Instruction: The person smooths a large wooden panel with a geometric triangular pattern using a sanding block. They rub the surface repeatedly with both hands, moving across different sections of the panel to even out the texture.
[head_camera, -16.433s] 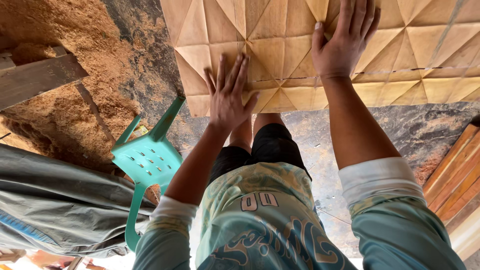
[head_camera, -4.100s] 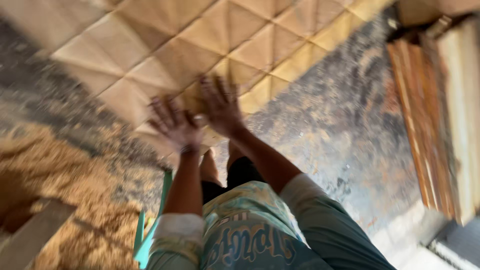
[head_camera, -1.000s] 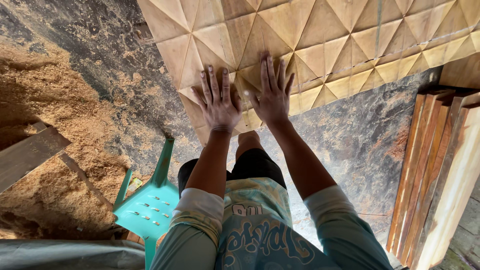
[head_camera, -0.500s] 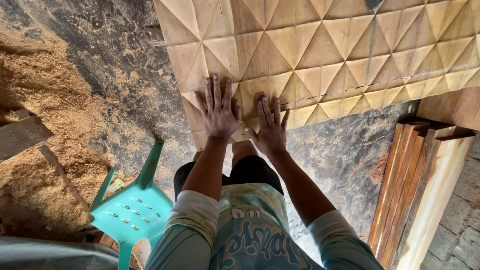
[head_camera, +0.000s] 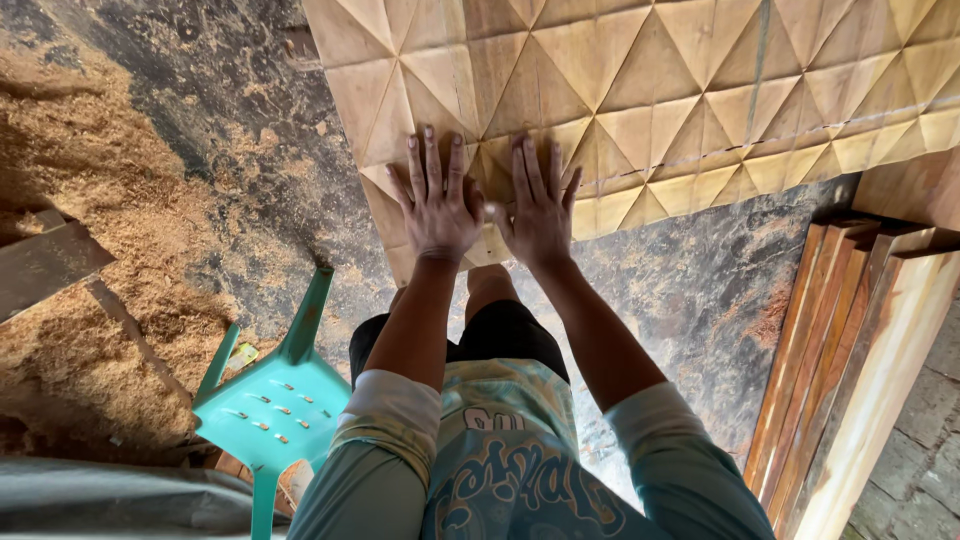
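A large carved wooden panel (head_camera: 650, 90) with a raised pattern of triangular facets lies on the dark floor, filling the top of the view. My left hand (head_camera: 437, 205) rests flat on its near corner, fingers spread. My right hand (head_camera: 540, 205) lies flat right beside it, thumbs nearly touching, fingers apart. Neither hand holds anything. My knees and dark shorts show just below the hands.
A teal plastic chair (head_camera: 275, 405) stands at my left. Heaps of sawdust (head_camera: 90, 200) cover the floor on the left, with a plank (head_camera: 45, 265) in it. Several long wooden boards (head_camera: 860, 370) lie stacked at the right. Grey fabric (head_camera: 110, 500) sits at bottom left.
My right hand has slid up and left, level with the left hand and close beside it. Both stay flat on the panel's near corner. The view shifted slightly.
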